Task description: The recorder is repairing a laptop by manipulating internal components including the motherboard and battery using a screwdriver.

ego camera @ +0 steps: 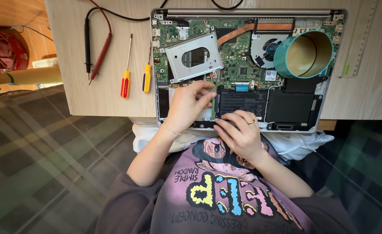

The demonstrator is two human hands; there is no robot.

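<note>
An opened laptop (247, 69) lies on the bench (100, 86) with its circuit board, fan and battery (243, 103) bare. The left hand (186, 106) rests on the laptop's near left part, fingers (204, 93) stretched toward the battery's left edge, grip loose and holding nothing. The right hand (238, 132), a ring on one finger, lies on the laptop's near edge with fingertips pressed against the battery's front rim; its grip is bent but whether it pinches anything I cannot tell. A silver drive bracket (194, 56) sits tilted on the board, just beyond the left hand. A teal cup (303, 54) lies on its side on the right part of the laptop, near the fan. Left of the laptop lie two screwdrivers (135, 78) side by side, and further left two meter probes (94, 47).
</note>
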